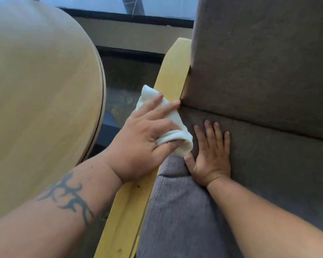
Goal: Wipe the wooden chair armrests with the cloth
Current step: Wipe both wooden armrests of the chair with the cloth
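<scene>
A light yellow wooden armrest runs from the bottom centre up toward the chair's back. My left hand presses a bunched white cloth onto the middle of that armrest, fingers wrapped over the cloth. My right hand lies flat, fingers spread, on the grey seat cushion just right of the armrest. It holds nothing. The part of the armrest under my left hand is hidden.
A round light wooden tabletop stands close on the left of the armrest, with a narrow gap of dark floor between them. The grey backrest cushion rises on the right. A window ledge runs along the back.
</scene>
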Motion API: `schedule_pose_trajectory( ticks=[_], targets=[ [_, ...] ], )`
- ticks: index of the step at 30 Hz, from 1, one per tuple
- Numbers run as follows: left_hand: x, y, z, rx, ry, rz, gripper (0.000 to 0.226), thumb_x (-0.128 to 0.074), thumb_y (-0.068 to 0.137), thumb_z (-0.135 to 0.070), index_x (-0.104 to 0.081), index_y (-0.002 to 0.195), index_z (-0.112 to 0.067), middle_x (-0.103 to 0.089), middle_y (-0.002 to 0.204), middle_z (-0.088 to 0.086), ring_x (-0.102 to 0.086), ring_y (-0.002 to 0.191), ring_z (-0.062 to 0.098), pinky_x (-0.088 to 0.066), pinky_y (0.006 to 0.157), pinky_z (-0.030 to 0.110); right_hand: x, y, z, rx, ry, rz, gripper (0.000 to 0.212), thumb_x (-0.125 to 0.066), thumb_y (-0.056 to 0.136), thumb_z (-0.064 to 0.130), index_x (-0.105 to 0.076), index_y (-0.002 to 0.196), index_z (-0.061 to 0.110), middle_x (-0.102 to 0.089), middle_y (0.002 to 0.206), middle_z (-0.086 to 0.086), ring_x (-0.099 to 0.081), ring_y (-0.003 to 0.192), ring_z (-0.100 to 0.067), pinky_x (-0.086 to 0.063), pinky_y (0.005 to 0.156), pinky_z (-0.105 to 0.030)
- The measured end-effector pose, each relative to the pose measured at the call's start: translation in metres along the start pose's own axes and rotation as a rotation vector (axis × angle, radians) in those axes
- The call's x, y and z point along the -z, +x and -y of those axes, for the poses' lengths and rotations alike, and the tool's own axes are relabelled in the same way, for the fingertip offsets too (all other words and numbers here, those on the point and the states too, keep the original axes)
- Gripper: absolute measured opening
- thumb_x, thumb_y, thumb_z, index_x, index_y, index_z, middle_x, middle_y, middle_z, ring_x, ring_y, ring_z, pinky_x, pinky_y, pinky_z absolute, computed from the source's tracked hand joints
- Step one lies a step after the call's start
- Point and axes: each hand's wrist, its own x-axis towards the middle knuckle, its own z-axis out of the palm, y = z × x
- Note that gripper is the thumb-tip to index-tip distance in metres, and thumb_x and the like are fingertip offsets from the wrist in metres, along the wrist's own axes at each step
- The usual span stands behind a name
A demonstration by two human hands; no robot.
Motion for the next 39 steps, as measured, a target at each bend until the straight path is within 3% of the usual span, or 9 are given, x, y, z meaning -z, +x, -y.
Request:
schedule_pose_trajectory(
  ticks=[7, 11, 14, 16, 19, 23, 32, 37, 39],
  targets=[
    [-0.033, -0.077, -0.008, 0.095, 0.016, -0.099, 0.038, -0.051, 0.087, -0.058, -0.071, 0.108, -0.034, -0.039, 0.159, -0.014, -0.008, 0.157, 0.009, -0.006, 0.126, 0.025, 0.024, 0.012, 0.008, -0.08, 0.115, 0.105, 0.069, -0.046, 0.09, 0.057, -0.04, 0.151, 0.025, -0.025, 0.166, -0.004, -0.013, 0.154, -0.024, 0.0, 0.124, -0.045],
    [-0.05, -0.105, -0.021, 0.186, 0.067, -0.152, 0.045, -0.045, 0.085, -0.063, -0.066, 0.115, -0.037, -0.035, 0.162, -0.012, -0.007, 0.157, 0.013, -0.016, 0.126, 0.046, 0.112, 0.016, 0.035, -0.091, 0.488, -0.05, 0.027, -0.052, 0.096, 0.033, -0.072, 0.11, 0.024, -0.073, 0.115, -0.001, -0.063, 0.112, -0.023, -0.045, 0.094, -0.032],
    [-0.055, -0.109, -0.029, 0.241, 0.111, -0.175, 0.054, -0.041, 0.083, -0.063, -0.061, 0.125, -0.037, -0.036, 0.163, -0.006, -0.012, 0.157, 0.02, -0.022, 0.122, 0.056, 0.157, 0.028, 0.102, 0.264, 0.403, -0.135, 0.024, -0.051, 0.097, 0.029, -0.072, 0.103, 0.02, -0.074, 0.097, 0.001, -0.065, 0.093, -0.021, -0.048, 0.087, -0.038],
    [-0.058, -0.115, -0.031, 0.239, 0.136, -0.197, 0.054, -0.043, 0.084, -0.06, -0.062, 0.127, -0.033, -0.041, 0.16, 0.0, -0.019, 0.156, 0.026, -0.029, 0.118, 0.059, 0.158, 0.041, 0.144, 0.442, 0.302, -0.009, 0.024, -0.05, 0.097, 0.03, -0.071, 0.105, 0.021, -0.074, 0.1, 0.0, -0.065, 0.095, -0.022, -0.046, 0.084, -0.035],
    [-0.06, -0.123, -0.026, 0.222, 0.143, -0.195, 0.05, -0.044, 0.087, -0.056, -0.062, 0.127, -0.033, -0.041, 0.159, 0.004, -0.02, 0.155, 0.028, -0.029, 0.119, 0.057, 0.128, 0.052, 0.17, 0.448, 0.099, 0.157, 0.028, -0.045, 0.099, 0.039, -0.071, 0.098, 0.026, -0.075, 0.099, -0.001, -0.066, 0.097, -0.025, -0.044, 0.088, -0.037],
    [-0.062, -0.134, -0.017, 0.175, 0.123, -0.219, 0.042, -0.049, 0.088, -0.05, -0.065, 0.122, -0.031, -0.049, 0.152, 0.0, -0.025, 0.153, 0.026, -0.034, 0.116, 0.054, 0.097, 0.054, 0.171, 0.48, -0.117, 0.011, 0.051, -0.029, 0.102, 0.048, -0.05, 0.062, 0.025, -0.06, 0.063, 0.003, -0.059, 0.071, -0.022, -0.034, 0.096, -0.043],
    [-0.085, -0.216, -0.01, 0.161, 0.016, -0.234, 0.039, -0.058, 0.082, -0.038, -0.062, 0.121, -0.033, -0.056, 0.146, -0.004, -0.035, 0.15, 0.023, -0.042, 0.111, 0.053, 0.099, 0.053, 0.175, 0.506, -0.123, 0.026, 0.054, -0.025, 0.105, 0.047, -0.051, 0.064, 0.025, -0.05, 0.055, 0.009, -0.051, 0.062, -0.019, -0.033, 0.096, -0.041],
    [-0.091, -0.247, -0.013, 0.158, 0.007, -0.234, 0.039, -0.055, 0.082, -0.038, -0.063, 0.121, -0.035, -0.055, 0.147, -0.005, -0.032, 0.151, 0.022, -0.039, 0.114, 0.047, 0.107, 0.029, 0.193, 0.469, -0.123, 0.12, 0.05, -0.026, 0.105, 0.05, -0.062, 0.084, 0.023, -0.061, 0.072, 0.006, -0.064, 0.086, -0.023, -0.028, 0.112, -0.045],
    [-0.089, -0.244, -0.012, 0.141, 0.0, -0.227, 0.039, -0.053, 0.085, -0.041, -0.067, 0.119, -0.029, -0.056, 0.147, 0.002, -0.035, 0.15, 0.028, -0.038, 0.114, 0.05, 0.098, -0.005, 0.212, 0.486, -0.051, 0.247, 0.049, -0.028, 0.104, 0.052, -0.062, 0.088, 0.022, -0.063, 0.079, 0.003, -0.064, 0.093, -0.027, -0.038, 0.103, -0.043]
  ],
)
